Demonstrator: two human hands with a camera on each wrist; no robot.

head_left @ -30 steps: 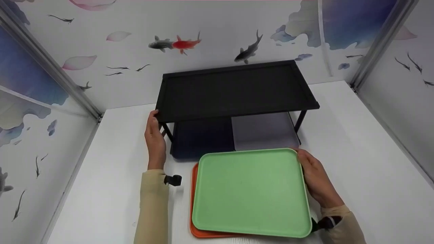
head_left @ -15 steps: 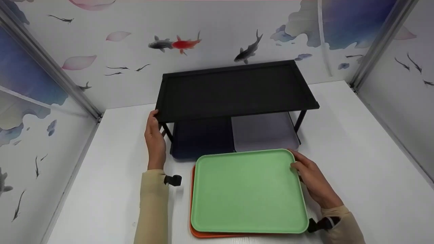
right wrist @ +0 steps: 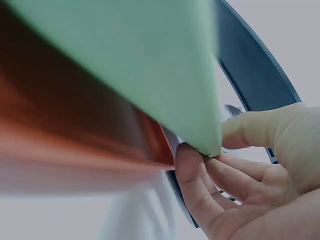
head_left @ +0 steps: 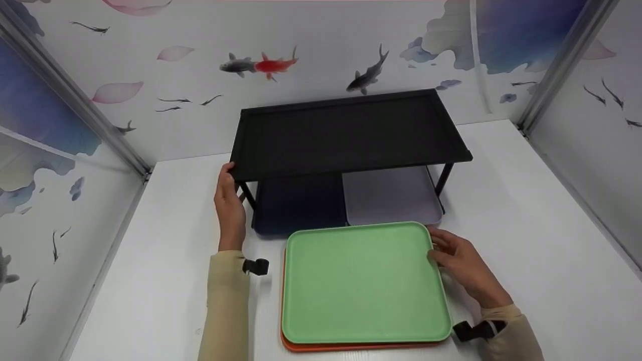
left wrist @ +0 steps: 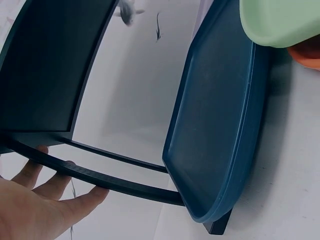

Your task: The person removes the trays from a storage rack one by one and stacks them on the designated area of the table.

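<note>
In the head view a green tray (head_left: 366,286) lies over an orange tray (head_left: 361,346), which shows only as a thin margin at its left and front. My right hand (head_left: 464,265) pinches the green tray's far right corner, its thumb at the rim. From the right wrist, fingers (right wrist: 235,177) curl under that corner, and a dark gap separates the green tray from the orange tray below. My left hand (head_left: 230,215) rests against the left end of a black rack (head_left: 346,135), its fingers extended along the side bar.
Under the rack sit a dark blue tray (head_left: 301,205) on the left and a pale purple tray (head_left: 393,195) on the right, side by side. The rack stands on a white table (head_left: 526,240) near the patterned back wall (head_left: 311,30), with panels at both sides.
The green tray has slid slightly left, lining up more closely over the orange one. My right thumb has moved up onto its rim. The left hand and the rack have stayed put.
</note>
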